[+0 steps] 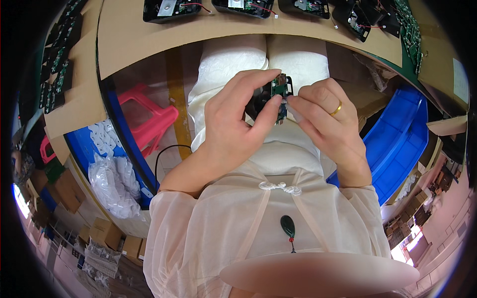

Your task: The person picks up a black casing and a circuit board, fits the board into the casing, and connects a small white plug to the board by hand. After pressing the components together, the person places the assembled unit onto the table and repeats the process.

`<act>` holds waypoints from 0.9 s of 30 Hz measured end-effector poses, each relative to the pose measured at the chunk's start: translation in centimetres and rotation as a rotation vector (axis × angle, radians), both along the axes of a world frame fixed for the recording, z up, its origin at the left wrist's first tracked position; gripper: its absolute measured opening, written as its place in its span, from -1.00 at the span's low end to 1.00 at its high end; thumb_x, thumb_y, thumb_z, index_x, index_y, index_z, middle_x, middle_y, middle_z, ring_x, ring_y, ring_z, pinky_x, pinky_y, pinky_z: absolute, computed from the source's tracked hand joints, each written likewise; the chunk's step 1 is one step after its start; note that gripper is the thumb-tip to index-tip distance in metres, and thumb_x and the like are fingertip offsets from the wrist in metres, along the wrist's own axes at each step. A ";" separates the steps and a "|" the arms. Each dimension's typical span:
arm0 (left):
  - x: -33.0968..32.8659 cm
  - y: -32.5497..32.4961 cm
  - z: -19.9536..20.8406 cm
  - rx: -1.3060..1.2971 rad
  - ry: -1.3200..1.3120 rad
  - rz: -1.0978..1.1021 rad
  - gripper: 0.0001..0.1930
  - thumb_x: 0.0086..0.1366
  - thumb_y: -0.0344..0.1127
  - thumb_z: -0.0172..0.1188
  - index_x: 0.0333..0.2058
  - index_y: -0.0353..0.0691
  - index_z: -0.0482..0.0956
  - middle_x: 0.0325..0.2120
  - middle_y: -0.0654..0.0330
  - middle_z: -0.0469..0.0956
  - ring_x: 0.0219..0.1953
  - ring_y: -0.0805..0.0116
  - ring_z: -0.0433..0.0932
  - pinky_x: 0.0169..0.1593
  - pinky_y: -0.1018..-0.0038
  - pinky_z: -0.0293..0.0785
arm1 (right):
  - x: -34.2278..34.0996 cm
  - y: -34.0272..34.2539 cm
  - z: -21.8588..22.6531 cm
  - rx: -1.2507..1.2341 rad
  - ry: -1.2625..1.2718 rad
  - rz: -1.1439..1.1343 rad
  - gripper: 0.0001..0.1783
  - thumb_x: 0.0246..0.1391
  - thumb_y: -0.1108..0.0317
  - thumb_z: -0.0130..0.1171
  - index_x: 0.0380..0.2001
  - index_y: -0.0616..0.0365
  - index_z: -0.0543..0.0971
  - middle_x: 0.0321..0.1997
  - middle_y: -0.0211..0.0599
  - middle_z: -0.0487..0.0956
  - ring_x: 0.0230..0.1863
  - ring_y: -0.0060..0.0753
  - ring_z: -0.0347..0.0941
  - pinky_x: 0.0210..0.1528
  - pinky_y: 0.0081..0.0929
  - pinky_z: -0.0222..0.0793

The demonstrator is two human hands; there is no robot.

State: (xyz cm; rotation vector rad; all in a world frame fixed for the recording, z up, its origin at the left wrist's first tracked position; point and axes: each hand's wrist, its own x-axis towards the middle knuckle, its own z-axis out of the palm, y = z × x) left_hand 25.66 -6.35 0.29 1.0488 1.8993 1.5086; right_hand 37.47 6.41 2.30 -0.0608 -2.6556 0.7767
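Above my lap, my left hand [232,111] is closed around a small black housing with a green circuit board [279,85] in it. Its thumb and fingers clasp the housing from the left, and the board side faces right. My right hand [325,107], with a gold ring on one finger, has its fingertips pinched together at the board's right edge, touching it. Something small and pale shows at those fingertips, too small to name. My left palm and fingers hide much of the housing.
Black housings [171,11] with boards and red wires line the cardboard-covered table [126,47]; more boards [408,35] lie right. A blue bin [397,141] stands right. At left are a pink stool [159,116], white parts [104,135] and a plastic bag [112,186].
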 end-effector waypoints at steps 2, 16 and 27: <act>0.0 0.0 0.1 0.005 0.010 0.001 -0.71 -0.02 -0.51 0.15 -0.23 -0.28 0.46 -0.39 0.10 0.49 -0.45 0.31 0.51 -0.39 0.55 0.42 | 0.0 -0.1 -0.1 0.010 0.018 -0.005 -0.67 -0.48 0.56 0.12 -0.44 0.25 0.48 -0.41 -0.31 0.41 -0.44 -0.33 0.31 -0.49 -0.51 0.31; 0.6 -0.4 -1.9 0.173 -0.209 0.094 -0.71 0.11 -0.46 0.12 -0.15 -0.34 0.43 -0.30 0.08 0.47 -0.34 0.40 0.46 -0.28 0.59 0.39 | 0.9 -2.2 -2.7 -1.230 -0.056 -0.272 -0.38 0.03 0.37 0.08 0.14 0.17 0.10 -0.39 -0.36 0.42 -0.57 -0.74 0.27 -0.58 -0.80 0.20; 0.8 -0.5 -1.9 0.169 -0.045 -0.028 -0.67 0.13 -0.44 0.07 -0.09 -0.34 0.40 -0.21 0.03 0.44 -0.26 0.26 0.47 -0.19 0.53 0.38 | -0.9 -3.5 -2.9 -1.355 0.002 -0.431 -0.56 0.02 0.43 0.09 -0.02 0.21 0.24 -0.39 -0.35 0.44 -0.66 -0.75 0.25 -0.71 -0.82 0.10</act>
